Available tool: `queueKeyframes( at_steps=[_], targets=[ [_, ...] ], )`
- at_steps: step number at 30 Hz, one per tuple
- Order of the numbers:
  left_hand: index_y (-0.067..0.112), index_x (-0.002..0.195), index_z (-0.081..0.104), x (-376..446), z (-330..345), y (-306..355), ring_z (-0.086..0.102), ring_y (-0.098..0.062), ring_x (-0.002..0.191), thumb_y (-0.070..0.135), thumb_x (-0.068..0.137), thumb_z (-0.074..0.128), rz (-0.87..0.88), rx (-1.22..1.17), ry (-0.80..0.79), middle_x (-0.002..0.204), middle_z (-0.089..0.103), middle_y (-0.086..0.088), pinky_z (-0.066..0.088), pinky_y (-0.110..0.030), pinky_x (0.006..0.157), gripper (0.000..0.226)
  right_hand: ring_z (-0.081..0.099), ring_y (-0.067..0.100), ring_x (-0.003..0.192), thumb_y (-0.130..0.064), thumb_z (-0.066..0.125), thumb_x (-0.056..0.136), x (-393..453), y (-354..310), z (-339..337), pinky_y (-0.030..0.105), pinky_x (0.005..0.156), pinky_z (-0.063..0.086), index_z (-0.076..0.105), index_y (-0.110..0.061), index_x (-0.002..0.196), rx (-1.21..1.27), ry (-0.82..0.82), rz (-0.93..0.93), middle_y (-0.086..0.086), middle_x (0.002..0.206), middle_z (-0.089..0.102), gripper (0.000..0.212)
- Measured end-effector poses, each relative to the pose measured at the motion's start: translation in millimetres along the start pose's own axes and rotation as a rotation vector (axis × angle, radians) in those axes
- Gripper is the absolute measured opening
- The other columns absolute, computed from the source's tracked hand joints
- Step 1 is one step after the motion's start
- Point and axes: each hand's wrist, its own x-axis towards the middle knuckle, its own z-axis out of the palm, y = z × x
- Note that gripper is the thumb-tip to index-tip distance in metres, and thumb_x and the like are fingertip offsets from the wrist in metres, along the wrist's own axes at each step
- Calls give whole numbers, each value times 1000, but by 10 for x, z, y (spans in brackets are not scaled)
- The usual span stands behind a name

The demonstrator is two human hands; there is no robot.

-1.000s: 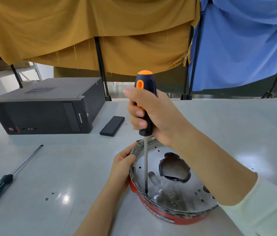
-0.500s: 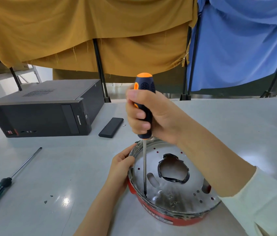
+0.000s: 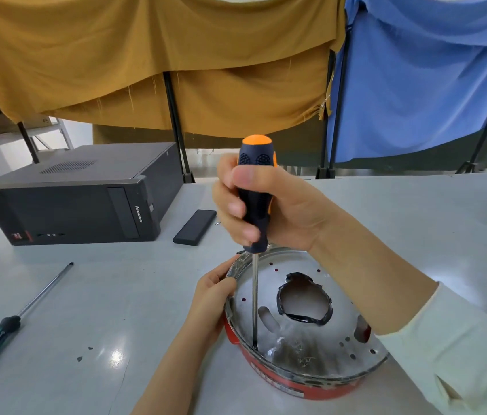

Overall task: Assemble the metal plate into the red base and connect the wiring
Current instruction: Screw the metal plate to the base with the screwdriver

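A round silver metal plate [image 3: 302, 339] with a large central hole and several small holes sits inside the red base [image 3: 293, 384] near the table's front. My right hand [image 3: 281, 208] grips the black and orange handle of a screwdriver [image 3: 255, 202], held upright. Its shaft runs down to the plate's near left edge, with the tip at a hole there. My left hand [image 3: 210, 301] holds the left rim of the base and plate, thumb on the rim. No wiring shows.
A black desktop computer case [image 3: 77, 202] lies at the back left, with a small black flat device [image 3: 195, 223] beside it. A green-handled screwdriver [image 3: 11, 324] lies at the left. Small dark bits [image 3: 84, 354] dot the white table [image 3: 116, 295]. Yellow and blue cloths hang behind.
My right hand has turned on the screwdriver handle, thumb now facing me. The screwdriver tip stays at the same spot on the plate. My left hand keeps its hold.
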Motion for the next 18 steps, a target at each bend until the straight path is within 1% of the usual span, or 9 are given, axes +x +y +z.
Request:
queueKeyframes(
  at_steps=[2,3,5,7,9,10,12,15,18],
  targets=[
    [17,106,76,-6,2,1,54,-34,86,-17,83,38,10,-5,-1,98,70,-24,41,-46,81,56,35,9,36,-16,52,86,22,21,29,19,43,33,40,-16,66,-32,48,21,-4,51,41,24],
    [17,107,75,-10,4,3,56,-32,84,-16,84,38,17,-5,-1,99,71,-23,42,-45,80,55,32,8,35,-16,52,88,37,45,50,18,42,32,38,-17,65,-56,134,14,-4,49,38,27],
    [13,110,74,-16,6,5,62,-25,73,-15,83,38,26,6,6,89,74,-17,49,-34,72,53,32,8,35,-18,54,92,48,126,109,18,41,31,40,-18,64,-121,404,-70,-2,50,38,31],
    [9,112,72,-20,13,10,61,-15,56,-15,80,35,32,20,11,75,73,-8,48,-22,54,55,34,10,37,-18,59,91,31,209,183,17,39,32,43,-18,66,-232,697,-192,5,55,38,30],
    [11,110,73,-19,16,7,62,-13,53,-16,80,33,25,15,16,77,74,-8,47,-19,48,57,36,11,39,-20,62,89,8,249,225,18,39,33,45,-17,67,-353,848,-253,9,59,41,28],
    [11,111,73,-22,13,4,62,-13,52,-16,80,33,24,17,11,75,74,-7,46,-19,47,57,38,12,39,-20,62,89,-1,240,223,19,39,34,46,-17,67,-380,843,-248,8,59,43,28],
    [10,113,72,-35,0,11,59,-13,49,-12,77,36,27,31,-6,68,71,-4,46,-19,47,55,41,13,38,-20,63,88,-20,163,183,21,40,36,47,-17,67,-352,649,-180,5,56,45,26],
    [16,110,74,-34,-12,29,64,-27,78,-13,81,41,19,37,-22,93,74,-20,50,-39,76,53,47,14,47,-18,57,86,-17,26,83,24,48,41,53,-16,79,-147,220,-32,0,65,54,8],
    [20,104,76,-19,2,28,59,-34,89,-14,85,40,-10,38,-27,106,70,-27,44,-48,85,54,44,14,45,-15,46,87,-3,-9,47,24,48,39,48,-14,75,-46,45,41,0,61,50,12]
  ],
)
